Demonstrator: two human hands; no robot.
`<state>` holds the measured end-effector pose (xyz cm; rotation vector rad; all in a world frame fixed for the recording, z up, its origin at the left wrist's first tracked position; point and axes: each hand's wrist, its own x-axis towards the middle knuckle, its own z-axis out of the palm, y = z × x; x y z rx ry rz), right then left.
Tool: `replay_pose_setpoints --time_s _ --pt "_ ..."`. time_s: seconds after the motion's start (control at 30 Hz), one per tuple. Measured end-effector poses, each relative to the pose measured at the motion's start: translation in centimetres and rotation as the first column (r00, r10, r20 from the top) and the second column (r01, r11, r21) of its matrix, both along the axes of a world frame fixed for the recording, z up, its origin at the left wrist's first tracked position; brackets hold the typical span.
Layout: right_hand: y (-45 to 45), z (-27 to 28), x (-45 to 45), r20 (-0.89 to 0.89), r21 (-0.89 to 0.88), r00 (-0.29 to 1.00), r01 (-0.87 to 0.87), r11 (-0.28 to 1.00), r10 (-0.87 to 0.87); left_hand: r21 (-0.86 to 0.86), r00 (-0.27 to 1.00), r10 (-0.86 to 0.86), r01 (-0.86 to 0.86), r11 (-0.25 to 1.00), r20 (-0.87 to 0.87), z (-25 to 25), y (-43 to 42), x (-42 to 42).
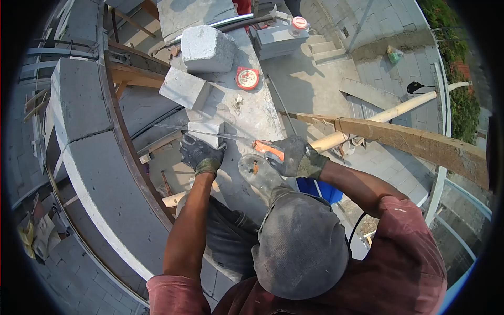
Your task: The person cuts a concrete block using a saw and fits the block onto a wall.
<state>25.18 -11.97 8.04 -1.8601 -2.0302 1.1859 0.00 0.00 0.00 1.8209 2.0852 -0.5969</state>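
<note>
A dusty, pale bench top (254, 113) runs from near the person towards twelve o'clock. On it sits a small white block (206, 137), taken here as the centre of the clock. The gloved left hand (202, 154), fingers curled, lies against its near side at six. The gloved right hand (295, 156), at four, is closed around the orange handle of a saw (269, 149), whose thin blade reaches towards nine across the block. A grey block (181, 86) stands at eleven, a bigger rough block (208, 50) at twelve and a red tape measure (247, 79) at one. Beyond, pale steps (326, 50) show at two, a wooden beam (415, 143) at three and a block wall (113, 168) at eight.
</note>
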Motion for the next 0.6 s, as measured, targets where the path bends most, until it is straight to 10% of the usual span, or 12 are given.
replay_pose_setpoints --time_s 0.3,0.33,0.4,0.6 --pt "-6.6 3.8 4.7 -0.046 0.129 0.998 -0.036 0.991 0.042 0.04 1.0 -0.018 0.018 0.999 0.004 1.2 1.1 0.6" --pt "-5.2 2.6 3.6 -0.128 0.375 0.992 0.067 0.925 -0.02 0.033 1.0 -0.023 0.023 0.999 0.002 0.9 0.9 0.6" --pt "0.1 2.5 0.7 -0.065 -0.071 0.997 0.037 0.997 -0.041 0.107 0.999 -0.04 0.043 0.993 -0.034 0.3 0.5 0.4" --pt "-0.9 1.8 1.5 -0.043 0.08 0.999 0.028 0.996 -0.024 0.036 0.999 -0.043 0.042 0.998 0.014 0.3 1.0 0.1"
